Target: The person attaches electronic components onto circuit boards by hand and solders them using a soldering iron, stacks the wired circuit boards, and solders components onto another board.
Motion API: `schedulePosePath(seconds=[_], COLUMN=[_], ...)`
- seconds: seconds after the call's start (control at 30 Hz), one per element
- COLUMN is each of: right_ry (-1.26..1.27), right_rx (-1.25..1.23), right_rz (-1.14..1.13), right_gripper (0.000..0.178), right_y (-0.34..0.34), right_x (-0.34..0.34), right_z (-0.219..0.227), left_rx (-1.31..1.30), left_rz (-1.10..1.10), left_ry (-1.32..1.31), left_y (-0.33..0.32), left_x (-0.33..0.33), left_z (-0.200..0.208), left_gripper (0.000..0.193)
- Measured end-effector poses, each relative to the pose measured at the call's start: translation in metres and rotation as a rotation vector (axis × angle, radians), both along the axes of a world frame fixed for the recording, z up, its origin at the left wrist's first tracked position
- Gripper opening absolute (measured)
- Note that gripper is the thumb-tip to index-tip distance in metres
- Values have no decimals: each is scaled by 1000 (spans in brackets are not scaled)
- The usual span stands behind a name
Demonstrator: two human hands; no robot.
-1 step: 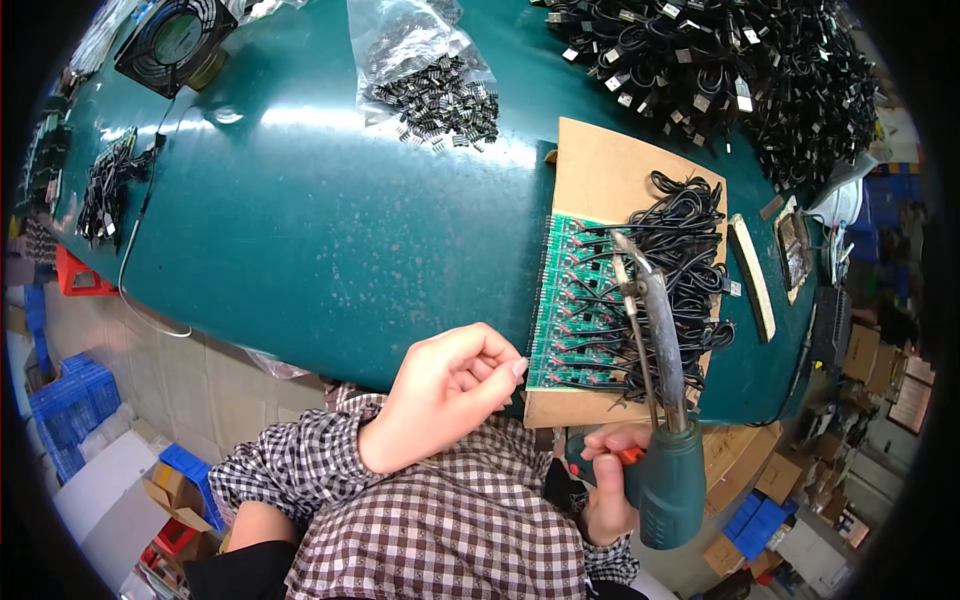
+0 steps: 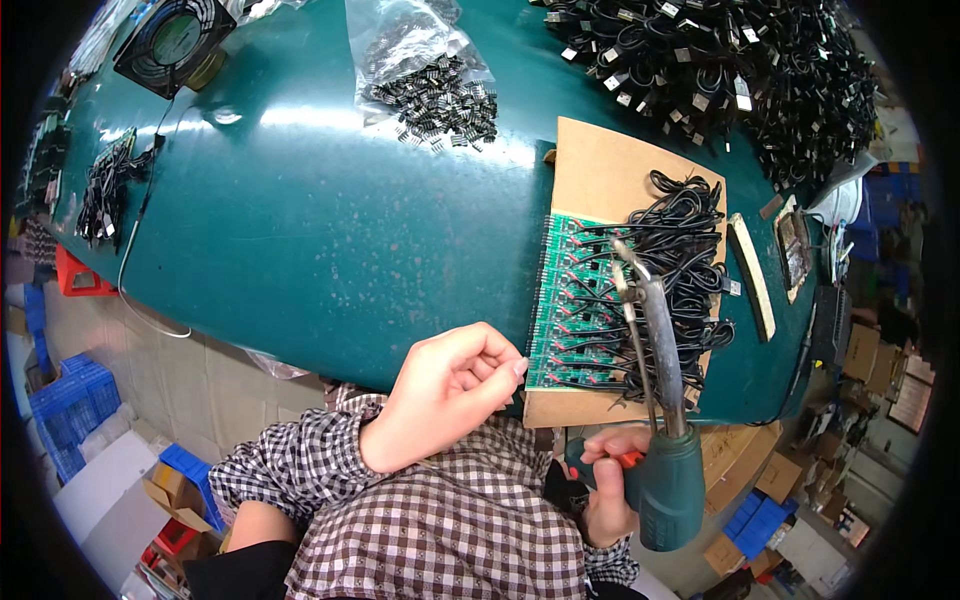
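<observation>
My right hand (image 2: 612, 490) is wrapped round the green handle of a soldering gun (image 2: 668, 480), one finger at its red trigger. Its metal barrel and thin solder feed tube (image 2: 638, 345) reach up over a row of green circuit boards (image 2: 575, 345), the tip above the upper boards; contact cannot be made out. Black cables (image 2: 680, 255) run from the boards into coiled bundles. The boards lie on a brown cardboard sheet (image 2: 610, 165). My left hand (image 2: 445, 395) is closed, its pinched fingertips at the lower left edge of the boards; anything between them is hidden.
On the green table (image 2: 300, 230) lie a clear bag of small black pin parts (image 2: 440, 100) and a large heap of black USB cables (image 2: 740, 90). A pale strip (image 2: 752, 278) lies right of the cardboard. A black fan (image 2: 175, 45) and another cable bundle (image 2: 110, 190) are at left.
The soldering gun's tip has shifted very slightly down. My left hand and the boards stay where they were.
</observation>
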State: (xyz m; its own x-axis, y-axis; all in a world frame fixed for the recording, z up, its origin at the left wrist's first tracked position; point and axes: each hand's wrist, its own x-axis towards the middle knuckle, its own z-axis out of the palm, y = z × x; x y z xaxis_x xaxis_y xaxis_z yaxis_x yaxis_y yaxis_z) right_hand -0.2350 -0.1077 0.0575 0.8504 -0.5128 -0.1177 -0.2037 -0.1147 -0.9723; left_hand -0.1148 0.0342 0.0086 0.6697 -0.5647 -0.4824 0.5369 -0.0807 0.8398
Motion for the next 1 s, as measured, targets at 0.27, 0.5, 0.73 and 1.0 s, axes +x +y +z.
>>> schedulePosePath(seconds=[0.27, 0.5, 0.73, 1.0], right_ry=[-51, -9, 52, 9], right_rx=[120, 217, 264, 178], right_rz=[33, -119, -172, -143], right_gripper=[37, 58, 58, 50], right_y=[-6, -2, 2, 1], right_x=[-38, -61, -83, -84], right_z=[-9, -18, -20, -23], left_rx=[42, -28, -34, -58], left_rz=[-7, 62, 26, 63], left_ry=[26, 62, 93, 88], left_y=[-5, -8, -6, -7], left_x=[-4, -3, -2, -4], left_z=[-6, -7, -6, -7], left_gripper=[12, 10, 11, 14])
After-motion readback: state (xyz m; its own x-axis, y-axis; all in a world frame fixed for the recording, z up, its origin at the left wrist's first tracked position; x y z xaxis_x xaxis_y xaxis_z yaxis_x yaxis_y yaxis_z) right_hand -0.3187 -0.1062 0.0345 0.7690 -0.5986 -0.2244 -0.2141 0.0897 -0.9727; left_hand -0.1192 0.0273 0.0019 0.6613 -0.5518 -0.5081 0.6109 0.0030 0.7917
